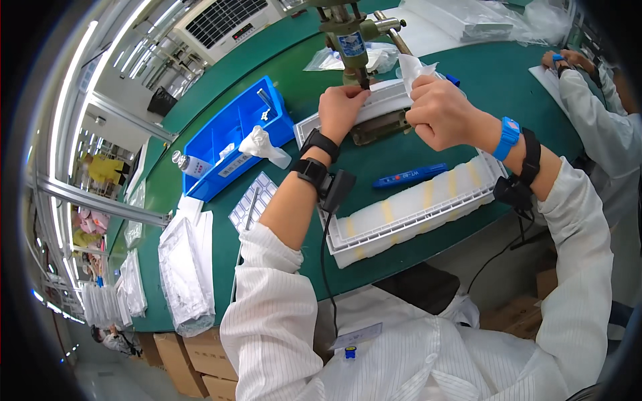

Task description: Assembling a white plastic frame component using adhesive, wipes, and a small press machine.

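Note:
My left hand [341, 112] is closed in a pinch right beside the lower tip of a green bench press [349, 43]. Whatever those fingertips hold is hidden. My right hand [438, 113] makes a fist around a crumpled white wipe [412, 69] that sticks up above the fingers. Between and below the hands lies a metal fixture [380, 128], with a long white plastic frame [391, 93] behind it. Nearer to me, a blue pen-shaped tool [409, 176] rests beside a white tray [414, 210] lined with foam and yellow strips.
To the left stands a blue divided bin [217, 134] with a small clear bottle [192, 164] and a white cloth [264, 146] at its edge. A label sheet [254, 200] and plastic-wrapped packs [187, 271] lie on the green table. A co-worker's sleeve [595, 117] shows at right.

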{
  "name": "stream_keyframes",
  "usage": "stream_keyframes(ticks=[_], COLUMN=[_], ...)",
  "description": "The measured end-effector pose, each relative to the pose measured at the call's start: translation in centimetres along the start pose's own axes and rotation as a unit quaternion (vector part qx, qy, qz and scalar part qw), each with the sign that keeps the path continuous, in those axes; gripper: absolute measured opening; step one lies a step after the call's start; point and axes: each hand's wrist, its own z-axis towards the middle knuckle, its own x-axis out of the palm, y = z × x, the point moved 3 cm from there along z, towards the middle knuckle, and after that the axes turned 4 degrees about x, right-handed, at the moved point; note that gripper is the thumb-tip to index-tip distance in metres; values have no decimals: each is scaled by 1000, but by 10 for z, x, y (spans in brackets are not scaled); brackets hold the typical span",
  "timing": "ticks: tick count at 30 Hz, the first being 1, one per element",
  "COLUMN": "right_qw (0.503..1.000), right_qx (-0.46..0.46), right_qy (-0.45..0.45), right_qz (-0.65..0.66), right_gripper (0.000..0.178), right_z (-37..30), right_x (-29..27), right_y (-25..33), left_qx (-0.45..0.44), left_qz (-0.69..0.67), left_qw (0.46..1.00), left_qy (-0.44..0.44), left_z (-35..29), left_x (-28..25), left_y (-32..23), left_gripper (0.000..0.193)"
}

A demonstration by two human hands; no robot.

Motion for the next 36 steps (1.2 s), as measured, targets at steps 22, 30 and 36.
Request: stream_keyframes(ticks=[22,30,36], right_qw=[997,995,993], right_qx=[-22,-23,-27], right_qy=[7,-1,19], right_qz=[-74,-98,-109], right_gripper=[16,13,14], right_z=[-10,-11,-10], right_x=[35,38,42], right_y=[-4,-3,-7], left_qx=[4,4,7], left_qz=[21,22,11], left_qw=[1000,1000,1000], left_qy=[-3,1,-9], left_z=[-1,-2,-1], left_x=[0,2,2], left_y=[2,-1,4], left_gripper=[29,29,28])
